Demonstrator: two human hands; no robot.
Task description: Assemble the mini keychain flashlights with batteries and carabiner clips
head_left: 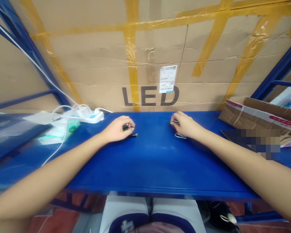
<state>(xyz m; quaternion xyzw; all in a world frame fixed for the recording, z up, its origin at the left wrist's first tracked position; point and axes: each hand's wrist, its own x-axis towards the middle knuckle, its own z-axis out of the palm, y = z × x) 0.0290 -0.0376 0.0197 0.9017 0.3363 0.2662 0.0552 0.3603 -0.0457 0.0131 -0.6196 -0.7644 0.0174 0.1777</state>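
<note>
My left hand (118,129) rests above the blue table (145,161), left of the middle. Its fingers are curled round a small dark object with shiny parts (126,127), whose kind I cannot make out. Beside those fingers, a short black piece with a metal end (135,135) lies on the table. On the other side, my right hand (184,124) pinches a small dark item with a green tip (174,121), mostly hidden by the fingers. A silvery elongated metal loop (180,136) shows just below this hand.
A white power strip (94,117) with plugs and cables stands at the back left, near a green-and-white packet (60,131). An open cardboard tray (259,113) is at the right. A large taped carton (99,71) marked LED stands behind the table, between blue frame posts.
</note>
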